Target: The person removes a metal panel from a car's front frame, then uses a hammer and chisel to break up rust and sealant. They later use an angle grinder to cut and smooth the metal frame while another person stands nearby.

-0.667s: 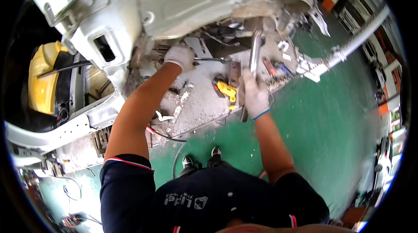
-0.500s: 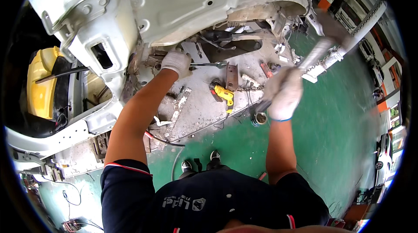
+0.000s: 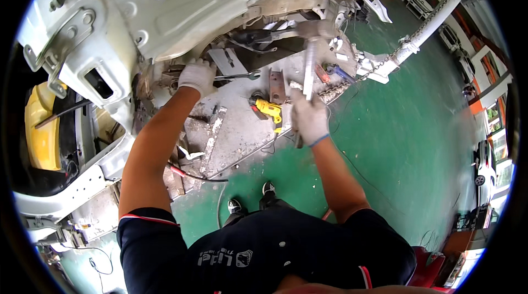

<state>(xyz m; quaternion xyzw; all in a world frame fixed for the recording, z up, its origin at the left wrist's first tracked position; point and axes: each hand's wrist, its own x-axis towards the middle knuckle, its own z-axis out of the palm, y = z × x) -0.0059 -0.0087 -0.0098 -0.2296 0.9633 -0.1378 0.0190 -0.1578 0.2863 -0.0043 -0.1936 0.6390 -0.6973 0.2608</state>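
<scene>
My left hand (image 3: 196, 77) in a white knit glove is closed round a metal open-end wrench (image 3: 236, 76) at the pitted, dirty metal below the white car body panel (image 3: 181, 13). My right hand (image 3: 311, 121), gloved too, grips a long-handled hammer (image 3: 309, 68), its head blurred by motion above the metal; whether it touches anything I cannot tell. Between my hands lie a rusty channel piece (image 3: 277, 86) and a yellow-and-black power tool (image 3: 268, 108). A blue-handled tool (image 3: 340, 73) lies beyond the hammer handle.
At left is a yellow panel (image 3: 43, 126) inside the body opening. A white metal post (image 3: 429, 27) with a chain slants up at right. Cables and a hose (image 3: 203, 178) run near my feet on the green floor (image 3: 379, 145). Cars (image 3: 483, 170) stand along the right.
My right hand swung the hammer out to the right half a second ago and has brought it back left. My left hand stays on the wrench; the whole view has shifted slightly.
</scene>
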